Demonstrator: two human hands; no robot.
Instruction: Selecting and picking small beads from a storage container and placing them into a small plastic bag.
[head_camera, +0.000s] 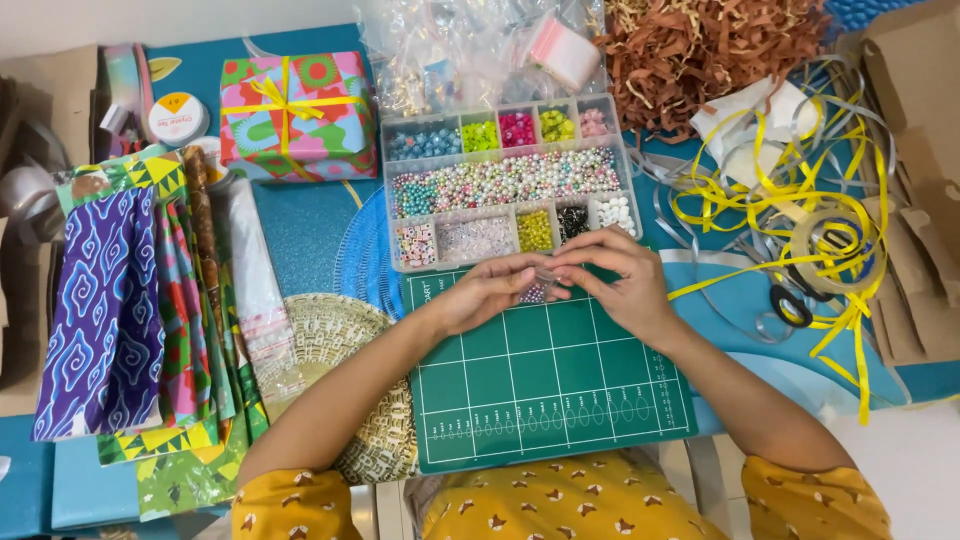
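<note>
Pastel beads (533, 293), a small cluster of them strung or bunched together, sit pinched between the fingertips of the left hand (487, 293) and the right hand (610, 285) at the far edge of a green cutting mat (550, 385). Both hands are closed on the work: the left thumb and forefinger nip the cluster from the left, while the right fingers curl in to meet them, perhaps around a thin clear thread or small clear piece that is too fine to make out. Such beads look light, hard and smooth, apt to roll or slip, so a fingertip pinch close to the cluster seems the surest hold; any thread would be limp and best gripped just beside the last bead. The cluster lies directly between the two grips, touching both, just above the mat.

Just beyond the hands, a clear compartment box (505, 185) holds sorted beads, with mixed pearly ones in its long middle tray and bright green, pink and yellow ones in smaller cells. A wrapped gift box (300, 115) with yellow ribbon stands towards the table's far left. Patterned wrapping papers (110, 300) lie along the left edge. Loose yellow ribbon (800, 210) tangles at the right, with brown shredded paper (700, 50) at the far right corner.
</note>
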